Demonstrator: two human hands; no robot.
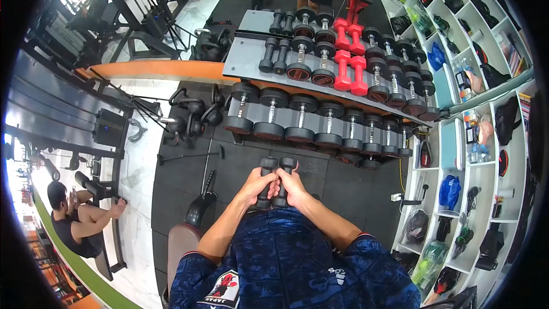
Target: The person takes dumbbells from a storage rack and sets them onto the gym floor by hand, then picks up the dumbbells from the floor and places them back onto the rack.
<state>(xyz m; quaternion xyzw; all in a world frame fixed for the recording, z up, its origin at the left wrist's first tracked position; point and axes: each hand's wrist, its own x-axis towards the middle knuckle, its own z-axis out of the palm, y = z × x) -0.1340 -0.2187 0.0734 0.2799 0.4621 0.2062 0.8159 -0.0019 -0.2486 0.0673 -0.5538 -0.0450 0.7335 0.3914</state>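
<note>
Two small black dumbbells stand side by side in front of my torso, their upper heads close together. My left hand (258, 186) is closed round the handle of the left dumbbell (268, 163). Round the right dumbbell (287, 163) wraps my right hand (293, 187). The fingers of both hands meet in the middle, and the handles are mostly hidden behind them. Below the hands, the lower heads reach down near the front of my dark blue patterned shirt (274, 240).
Ahead stands a dumbbell rack (231, 60) with several black dumbbells and red dumbbells (342, 71), mirrored behind. Kettlebells (189, 109) lie left of it. A bench (182, 246) is beside me. White shelves (477, 189) line the right. A person (77, 220) sits at far left.
</note>
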